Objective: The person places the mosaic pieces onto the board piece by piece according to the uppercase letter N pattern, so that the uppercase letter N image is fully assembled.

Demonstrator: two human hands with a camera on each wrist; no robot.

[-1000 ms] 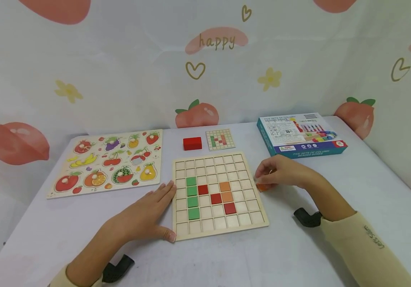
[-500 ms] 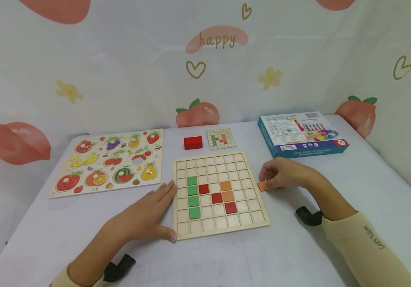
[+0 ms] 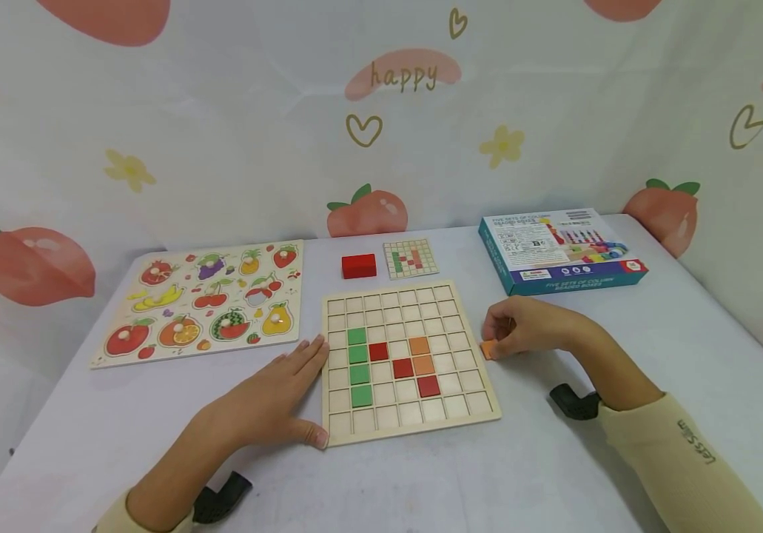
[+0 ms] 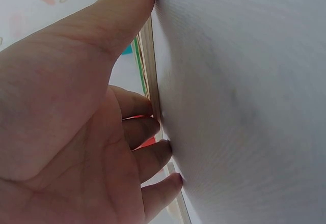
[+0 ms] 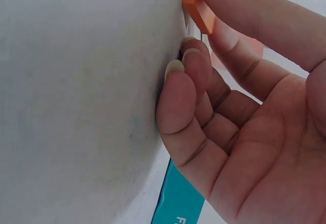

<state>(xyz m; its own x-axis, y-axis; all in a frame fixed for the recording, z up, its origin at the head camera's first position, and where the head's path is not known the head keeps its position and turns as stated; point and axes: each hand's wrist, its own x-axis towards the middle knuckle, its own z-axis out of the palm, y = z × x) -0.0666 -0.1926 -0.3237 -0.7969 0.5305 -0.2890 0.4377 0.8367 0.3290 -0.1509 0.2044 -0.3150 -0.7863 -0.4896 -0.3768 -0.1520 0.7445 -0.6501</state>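
Observation:
A square wooden grid board (image 3: 414, 431) lies on the table before me. In its cells sit a column of several green tiles (image 3: 360, 374), three red tiles (image 3: 403, 368) on a diagonal and two orange tiles (image 3: 419, 345). My left hand (image 3: 264, 403) rests along the board's left edge, fingers fairly straight, thumb at the near corner. Just off the board's right edge, my right hand (image 3: 533, 326) pinches an orange tile (image 5: 199, 11) between thumb and index finger. That tile is tilted in the right wrist view; its other fingers curl close to the table.
Behind the board are a red block (image 3: 358, 266) and a small card (image 3: 410, 258) with a coloured grid pattern. A fruit peg puzzle (image 3: 184, 303) lies at the left. At the back right is a flat teal-edged box (image 3: 567, 277). A peach-print cloth (image 3: 254, 148) hangs behind.
My right hand has shifted slightly right and toward me, drawing the orange tile away from the board's edge. The left hand and the tiles on the board have stayed put.

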